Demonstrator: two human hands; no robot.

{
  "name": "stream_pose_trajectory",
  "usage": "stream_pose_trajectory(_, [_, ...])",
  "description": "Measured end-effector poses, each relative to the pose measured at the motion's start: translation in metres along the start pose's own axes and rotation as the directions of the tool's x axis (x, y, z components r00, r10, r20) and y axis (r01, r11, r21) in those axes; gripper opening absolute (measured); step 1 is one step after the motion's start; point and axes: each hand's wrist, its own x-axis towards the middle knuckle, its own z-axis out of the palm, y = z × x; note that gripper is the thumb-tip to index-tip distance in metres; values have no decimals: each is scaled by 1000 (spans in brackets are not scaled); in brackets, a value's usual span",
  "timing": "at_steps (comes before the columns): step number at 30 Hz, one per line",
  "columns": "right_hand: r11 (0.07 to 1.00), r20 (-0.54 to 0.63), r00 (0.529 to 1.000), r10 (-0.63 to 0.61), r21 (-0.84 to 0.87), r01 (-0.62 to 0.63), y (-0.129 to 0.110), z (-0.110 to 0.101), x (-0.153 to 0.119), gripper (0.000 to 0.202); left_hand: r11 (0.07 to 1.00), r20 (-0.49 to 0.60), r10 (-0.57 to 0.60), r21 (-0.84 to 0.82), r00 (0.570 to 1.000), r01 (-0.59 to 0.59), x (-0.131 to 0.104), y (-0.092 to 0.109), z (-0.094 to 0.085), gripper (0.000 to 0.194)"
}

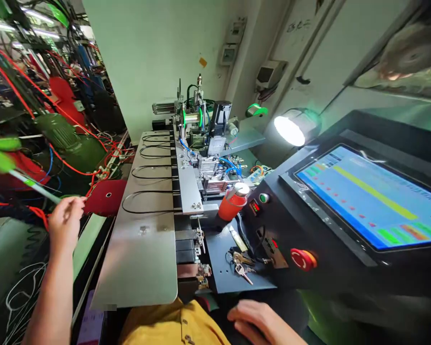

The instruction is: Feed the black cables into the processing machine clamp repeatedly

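At the left, my left hand (pixel 66 215) is closed on the end of a pale rod (pixel 45 191). Green blades (pixel 0 148), blurred and fan-like, are at the rod's far end. My right hand (pixel 255 318) hovers low by my lap, below the small dark shelf, with its fingers loosely bent and apart and nothing seen in them. Between the hands lies a long metal plate (pixel 143 268). Several black cord loops (pixel 147 192) rest across it, their ends at a dark track (pixel 175 177) along its right side.
A machine with a wire spool (pixel 193 118) stands at the far end. Nearer are an orange-red container (pixel 232 203) and keys (pixel 242 268) on the dark shelf (pixel 224 280). To the right, a console has a lit screen (pixel 373 196) and a red stop button (pixel 303 258). A lamp (pixel 290 129) shines behind.
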Motion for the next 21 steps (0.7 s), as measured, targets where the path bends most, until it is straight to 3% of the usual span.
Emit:
stream_pose_trajectory(1, [998,-10,999,-45,35,46,-11,-9,16,24,985,100,109,-145,989,-94,-4,31,0,27])
stream_pose_trajectory(2, [992,-45,994,-101,74,104,-20,-16,32,24,950,230,248,-249,941,-190,-11,62,2,23])
stream_pose_trajectory(4, [966,-227,966,-120,199,167,-32,-20,63,21,852,454,503,-403,736,-333,-32,116,13,19])
stream_pose_trajectory(6, [911,-433,901,-29,359,202,-40,-14,89,16,794,510,596,-492,621,-358,-55,149,28,19])
stream_pose_trajectory(8, [812,-518,851,85,531,242,-44,-3,106,15,786,539,607,-519,584,-336,-72,159,41,18])
stream_pose_trajectory(10, [731,-553,811,192,632,258,-46,9,115,17,795,567,595,-518,569,-316,-80,156,52,18])
stream_pose_trajectory(13, [714,-614,736,286,649,264,-43,21,114,15,797,592,597,-513,540,-319,-86,151,61,19])
stream_pose_trajectory(17, [854,-692,700,178,462,239,-40,22,102,13,774,633,631,-555,448,-305,-91,166,64,16])
stream_pose_trajectory(21, [908,-670,741,50,339,246,-38,13,87,11,712,623,702,-619,345,-331,-95,181,70,19])
